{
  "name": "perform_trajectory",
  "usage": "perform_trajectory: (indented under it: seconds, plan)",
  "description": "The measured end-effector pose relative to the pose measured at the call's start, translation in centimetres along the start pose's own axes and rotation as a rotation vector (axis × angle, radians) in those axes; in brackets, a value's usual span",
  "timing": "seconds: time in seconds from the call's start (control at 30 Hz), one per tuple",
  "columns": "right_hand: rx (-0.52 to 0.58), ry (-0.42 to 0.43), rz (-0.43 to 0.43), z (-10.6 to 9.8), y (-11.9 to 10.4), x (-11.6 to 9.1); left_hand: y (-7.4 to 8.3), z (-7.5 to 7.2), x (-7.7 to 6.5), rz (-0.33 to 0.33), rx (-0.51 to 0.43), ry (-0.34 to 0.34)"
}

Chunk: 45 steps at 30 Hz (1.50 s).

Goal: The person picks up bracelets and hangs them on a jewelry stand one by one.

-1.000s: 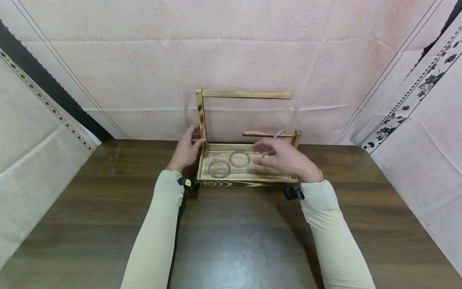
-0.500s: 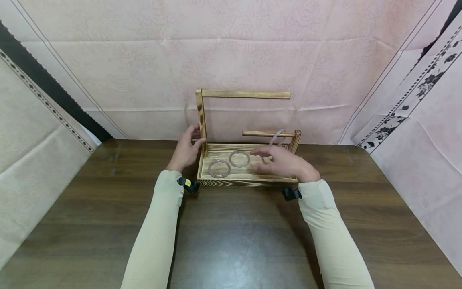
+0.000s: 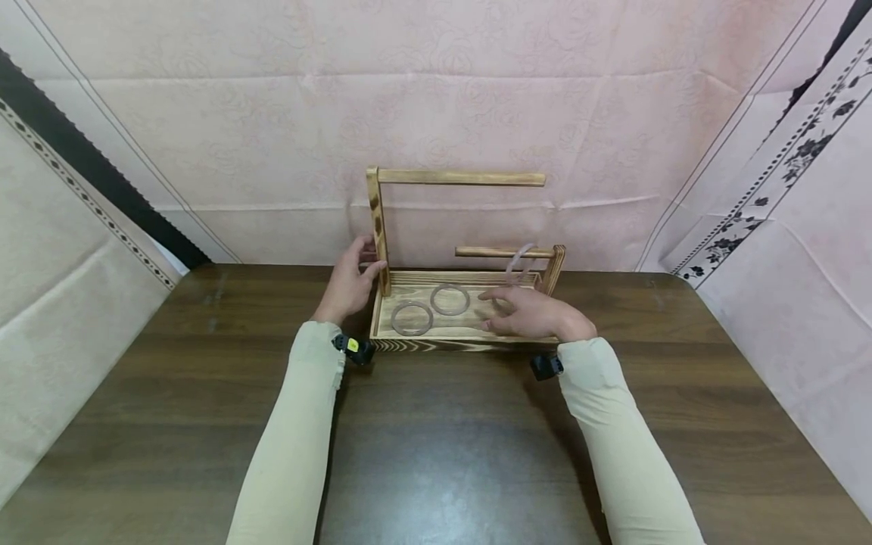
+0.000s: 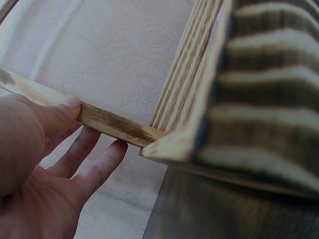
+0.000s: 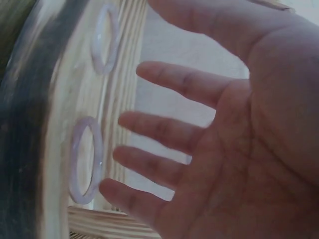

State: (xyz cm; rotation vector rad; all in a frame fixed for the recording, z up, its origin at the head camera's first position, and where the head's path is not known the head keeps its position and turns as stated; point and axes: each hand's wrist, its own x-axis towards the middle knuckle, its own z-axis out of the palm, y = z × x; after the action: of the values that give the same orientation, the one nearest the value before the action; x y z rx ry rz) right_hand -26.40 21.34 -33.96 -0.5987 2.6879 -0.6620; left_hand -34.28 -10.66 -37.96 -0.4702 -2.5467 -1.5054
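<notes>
A wooden display stand has a shallow tray (image 3: 470, 333), a tall upright post (image 3: 380, 227) at its left and a top bar (image 3: 463, 178). My left hand (image 3: 350, 281) pinches that post, the thumb on one side and fingertips on the other in the left wrist view. On the lower bar (image 3: 477, 251) hangs a pale translucent bangle (image 3: 511, 265), its lower part hidden by my right hand (image 3: 534, 312). That hand is over the tray's right half with spread, relaxed fingers and an empty palm. Two more bangles lie flat in the tray, a front one (image 3: 393, 320) and a back one (image 3: 432, 301).
The stand sits near the back of a dark wooden table (image 3: 436, 439). Pink-white patterned cloth (image 3: 443, 98) rises right behind it, with further cloth panels at both sides. The short right post (image 3: 555, 269) carries the lower bar close to my right hand.
My right hand has come down slightly from the lower bar, away from the hanging bangle, which shows more fully. My left hand keeps its place on the post.
</notes>
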Motion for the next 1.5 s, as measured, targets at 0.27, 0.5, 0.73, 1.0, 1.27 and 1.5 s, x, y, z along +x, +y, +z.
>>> perform_trajectory:
  seconds: [0.27,0.5,0.73,1.0,1.27,1.5]
  plan:
    - [-0.041,0.052,0.029,0.4,1.0,0.6,0.0,0.0,0.0,0.001,0.005,-0.002]
    - [-0.049,0.067,0.078,1.2,1.7,1.0,-0.2,0.2,0.1,0.009,0.003,-0.003]
    - [-0.052,0.084,0.093,1.7,1.7,1.4,-0.4,-0.1,-0.2,-0.012,0.017,-0.004]
    - [-0.123,0.085,0.158,2.0,1.5,1.4,-0.1,0.1,-0.1,0.0,-0.009,-0.003]
    - [-0.164,0.053,0.173,2.3,1.5,1.4,-0.4,0.3,0.1,0.008,-0.009,0.001]
    - [-0.207,0.054,0.132,2.3,1.2,1.4,-0.5,0.3,0.1,0.009,-0.018,0.003]
